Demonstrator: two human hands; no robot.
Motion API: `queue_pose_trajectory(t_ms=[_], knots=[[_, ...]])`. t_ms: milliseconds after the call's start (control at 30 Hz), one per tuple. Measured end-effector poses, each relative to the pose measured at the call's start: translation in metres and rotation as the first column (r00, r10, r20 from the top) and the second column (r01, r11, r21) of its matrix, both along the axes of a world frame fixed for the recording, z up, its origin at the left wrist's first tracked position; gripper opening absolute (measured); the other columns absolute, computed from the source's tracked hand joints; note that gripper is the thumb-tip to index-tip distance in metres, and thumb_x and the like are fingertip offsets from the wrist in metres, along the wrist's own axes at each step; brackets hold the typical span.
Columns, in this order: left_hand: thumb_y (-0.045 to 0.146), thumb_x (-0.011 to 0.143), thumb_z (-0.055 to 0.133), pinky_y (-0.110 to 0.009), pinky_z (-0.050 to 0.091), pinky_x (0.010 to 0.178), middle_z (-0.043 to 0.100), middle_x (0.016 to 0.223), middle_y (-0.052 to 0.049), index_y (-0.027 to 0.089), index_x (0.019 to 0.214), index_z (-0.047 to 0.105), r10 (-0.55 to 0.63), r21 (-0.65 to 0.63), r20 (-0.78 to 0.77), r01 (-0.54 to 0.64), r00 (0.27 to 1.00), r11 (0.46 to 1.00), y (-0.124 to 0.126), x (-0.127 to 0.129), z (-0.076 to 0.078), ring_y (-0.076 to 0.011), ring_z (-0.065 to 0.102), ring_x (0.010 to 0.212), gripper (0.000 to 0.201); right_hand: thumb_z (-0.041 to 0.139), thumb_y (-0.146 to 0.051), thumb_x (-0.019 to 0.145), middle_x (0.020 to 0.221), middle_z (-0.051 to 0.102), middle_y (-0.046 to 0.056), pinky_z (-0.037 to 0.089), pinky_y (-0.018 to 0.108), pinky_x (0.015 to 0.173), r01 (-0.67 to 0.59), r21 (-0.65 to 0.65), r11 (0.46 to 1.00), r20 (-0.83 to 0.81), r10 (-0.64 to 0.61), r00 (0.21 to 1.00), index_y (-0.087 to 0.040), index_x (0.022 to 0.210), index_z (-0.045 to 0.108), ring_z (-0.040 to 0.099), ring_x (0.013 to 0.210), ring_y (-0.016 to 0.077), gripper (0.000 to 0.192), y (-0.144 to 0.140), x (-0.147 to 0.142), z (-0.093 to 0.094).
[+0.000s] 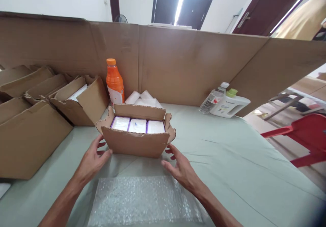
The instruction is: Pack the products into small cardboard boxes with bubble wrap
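Note:
A small open cardboard box (137,144) stands on the table in front of me, its short end flaps ragged and bent outward. Inside it, three white packs (138,125) with purple edges sit side by side. My left hand (93,159) is at the box's lower left corner, fingers apart and curved, the thumb near the front wall. At the lower right corner my right hand (179,166) mirrors it, thumb and fingers spread. Whether the fingertips touch the cardboard is hard to see. Between my forearms lies a sheet of bubble wrap (145,201), flat on the table.
Several other open cardboard boxes (33,138) crowd the left side. Behind my box stand an orange bottle (115,81) and a crumpled white wrap (144,99). A clear bottle (212,99) and white jug (228,105) lean by the cardboard partition (178,64). Right of the table: a red chair (308,138).

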State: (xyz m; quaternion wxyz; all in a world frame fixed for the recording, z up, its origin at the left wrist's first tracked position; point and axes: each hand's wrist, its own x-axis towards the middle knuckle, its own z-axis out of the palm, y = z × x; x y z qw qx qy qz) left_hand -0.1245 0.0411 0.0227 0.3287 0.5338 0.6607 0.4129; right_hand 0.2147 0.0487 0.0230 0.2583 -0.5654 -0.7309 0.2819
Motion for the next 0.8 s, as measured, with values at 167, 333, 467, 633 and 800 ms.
queue_pose_trajectory(t_ms=[167, 333, 467, 633, 800], knots=[[0.049, 0.079, 0.062, -0.039, 0.057, 0.084, 0.069, 0.103, -0.007, 0.017, 0.114, 0.057, -0.035, 0.001, 0.071, 0.035, 0.997, 0.999, 0.013, 0.036, -0.010, -0.0253, 0.070, 0.092, 0.047, 0.052, -0.053, 0.090, 0.094, 0.072, 0.010, 0.052, 0.036, 0.066, 0.017, -0.010, 1.000, -0.025, -0.017, 1.000, -0.016, 0.115, 0.060, 0.063, 0.070, 0.0217, 0.045, 0.026, -0.006, -0.003], [0.051, 0.079, 0.063, -0.041, 0.056, 0.088, 0.066, 0.120, -0.011, 0.018, 0.129, 0.051, -0.106, -0.002, 0.043, 0.106, 0.993, 0.994, 0.003, 0.036, -0.009, -0.0280, 0.068, 0.105, 0.060, 0.056, -0.051, 0.089, 0.116, 0.071, 0.013, 0.052, 0.033, 0.069, 0.048, -0.098, 0.994, -0.058, -0.054, 0.997, -0.017, 0.125, 0.059, 0.067, 0.097, 0.0264, 0.050, 0.019, 0.025, 0.008], [0.058, 0.084, 0.058, -0.037, 0.058, 0.070, 0.060, 0.138, -0.011, 0.028, 0.146, 0.043, -0.089, -0.078, -0.288, 0.069, 0.953, 0.995, -0.030, 0.008, -0.012, -0.0334, 0.063, 0.117, 0.071, 0.054, -0.049, 0.090, 0.131, 0.066, 0.013, 0.055, 0.038, 0.081, 0.214, -0.121, 0.969, 0.072, -0.207, 0.976, -0.020, 0.130, 0.060, 0.063, 0.117, 0.0285, 0.050, -0.022, 0.068, 0.005], [0.053, 0.093, 0.050, -0.044, 0.058, 0.079, 0.062, 0.132, -0.012, 0.023, 0.129, 0.058, -0.092, 0.137, -0.572, 0.206, 0.815, 0.969, -0.095, 0.001, -0.025, -0.0351, 0.057, 0.123, 0.048, 0.064, -0.049, 0.082, 0.141, 0.060, 0.016, 0.043, 0.054, 0.105, 0.278, 0.055, 0.959, 0.248, -0.283, 0.927, -0.020, 0.116, 0.067, 0.055, 0.129, 0.0351, 0.045, -0.083, 0.078, -0.027], [0.026, 0.093, 0.056, -0.044, 0.052, 0.097, 0.069, 0.122, -0.010, 0.021, 0.128, 0.059, -0.233, 0.282, -0.649, 0.513, 0.725, 0.810, -0.117, 0.039, -0.030, -0.0274, 0.062, 0.115, 0.036, 0.054, -0.035, 0.085, 0.134, 0.065, 0.013, 0.045, 0.049, 0.101, 0.320, 0.106, 0.942, 0.167, -0.334, 0.928, -0.022, 0.083, 0.062, 0.060, 0.123, 0.0303, 0.016, -0.099, 0.053, -0.035]])
